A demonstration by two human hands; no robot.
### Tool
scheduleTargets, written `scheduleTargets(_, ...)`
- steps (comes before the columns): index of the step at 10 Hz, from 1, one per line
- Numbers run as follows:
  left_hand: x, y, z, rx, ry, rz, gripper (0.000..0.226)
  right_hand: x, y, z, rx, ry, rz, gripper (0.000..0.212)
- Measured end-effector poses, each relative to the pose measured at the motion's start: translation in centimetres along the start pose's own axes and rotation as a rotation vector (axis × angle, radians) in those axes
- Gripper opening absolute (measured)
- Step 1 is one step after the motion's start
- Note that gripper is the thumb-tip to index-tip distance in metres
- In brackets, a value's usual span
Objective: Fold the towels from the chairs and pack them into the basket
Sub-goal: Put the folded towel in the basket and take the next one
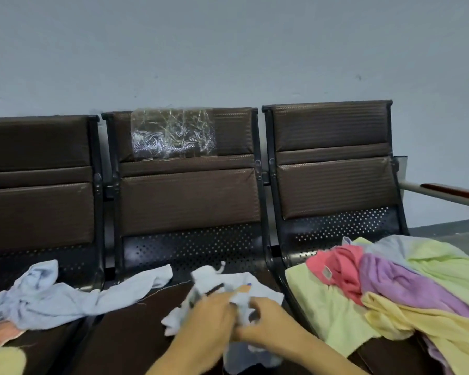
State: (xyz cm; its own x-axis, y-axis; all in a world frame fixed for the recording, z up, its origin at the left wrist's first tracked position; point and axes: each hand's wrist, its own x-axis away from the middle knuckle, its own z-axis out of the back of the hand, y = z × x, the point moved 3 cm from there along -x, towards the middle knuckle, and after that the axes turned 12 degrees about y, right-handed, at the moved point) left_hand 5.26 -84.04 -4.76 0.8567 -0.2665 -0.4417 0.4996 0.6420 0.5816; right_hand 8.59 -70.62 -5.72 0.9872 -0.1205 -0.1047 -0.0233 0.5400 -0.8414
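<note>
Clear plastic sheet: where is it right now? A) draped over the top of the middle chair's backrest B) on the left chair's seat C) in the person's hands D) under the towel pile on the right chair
A: the crinkled clear plastic sheet hangs over the top of the middle chair's backrest, while both hands, left hand and right hand, grip a white towel on the seat below.
</note>
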Motion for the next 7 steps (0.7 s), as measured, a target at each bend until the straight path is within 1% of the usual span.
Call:
scheduleTargets(1, 1.3, 2.2, -1.0, -0.164, -0.204, -0.329, 0.087, -0.3, 1.1, -0.6, 0.194, 0.08, 0.139, 0.032)
scheduleTargets(2, 1.2, 1.8, -0.3, -0.154, -0.28, -0.354, 0.074, -1.3, 1.0, -0.7, 0.194, -0.054, 0.168, 0.03)
scheduleTargets(3, 0.5, -1.8, 0.5, -0.38, -0.25, -0.383, 0.076, -1.7, 1.6, 0.5, 0.223, -0.051, 0.135, 0.01)
scheduleTargets(4, -0.5, -4.7, 2.3, -0.517, -0.19, -0.33, 0.046, -1.9, 1.6, 2.2, 0.212, -0.022, 0.143, 0.015)
scheduleTargets(5, -1.4, -7.1, 3.0, -0.587, -0.063, -0.241, 0.026, -2.0, 1.9, 3.4, 0.174, 0.025, 0.09, 0.012)
scheduleTargets(6, -2.3, -8.1, 3.4, -0.566, 0.005, -0.13, 0.024, -2.2, 2.7, 4.4, 0.123, 0.092, 0.039, 0.013)
scheduleTargets(7, -2.6, -9.3, 3.4, -0.219, 0.012, 0.014, 0.023, -2.8, 3.4, 5.2, 0.031, 0.198, -0.037, 0.027)
